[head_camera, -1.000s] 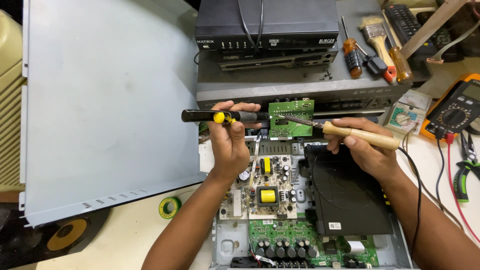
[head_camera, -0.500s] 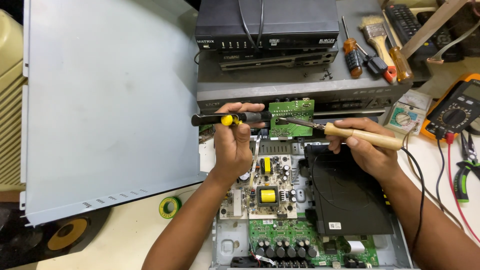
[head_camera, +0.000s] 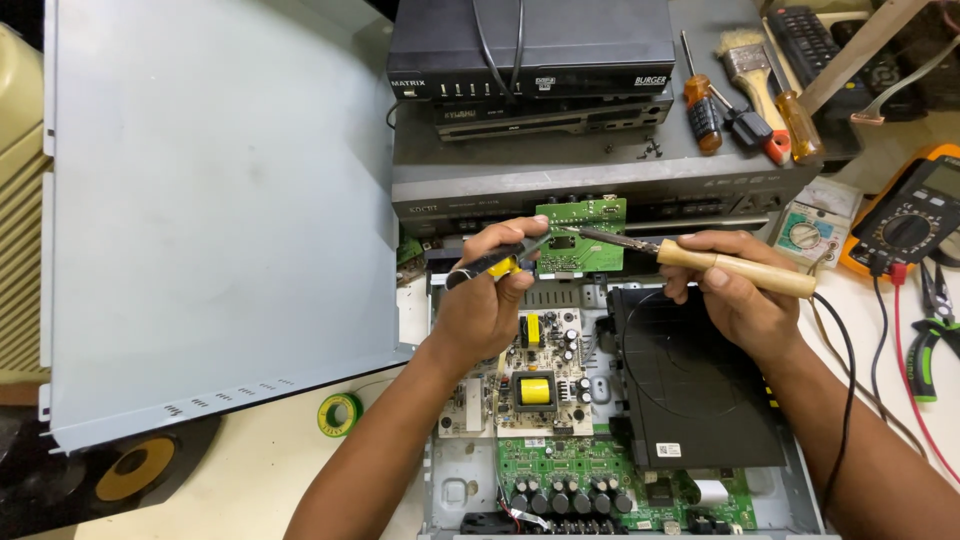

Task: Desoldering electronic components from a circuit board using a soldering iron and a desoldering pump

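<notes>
My left hand (head_camera: 488, 305) grips a black and yellow hand tool (head_camera: 492, 264), its tip tilted up toward a small green circuit board (head_camera: 582, 240). That board stands upright at the back edge of an open player chassis (head_camera: 445, 480). In my right hand (head_camera: 738, 292) is a wooden-handled soldering iron (head_camera: 738, 268); its metal tip touches the small board's upper left. Below my hands lie a pale power board (head_camera: 535, 385) with a yellow transformer, a black disc drive (head_camera: 690, 400) and a green main board (head_camera: 590, 475).
A large grey metal cover (head_camera: 220, 220) lies at the left. Stacked set-top boxes (head_camera: 530, 50) sit behind. Screwdrivers (head_camera: 705, 105) and a brush (head_camera: 748, 62) rest on them. An orange multimeter (head_camera: 905, 220), green-handled pliers (head_camera: 925, 345) and cables lie right. A tape roll (head_camera: 340, 413) lies lower left.
My left hand has shifted right and swung the black and yellow tool from level to tilted, bringing its tip to the small green board. The soldering iron has hardly moved.
</notes>
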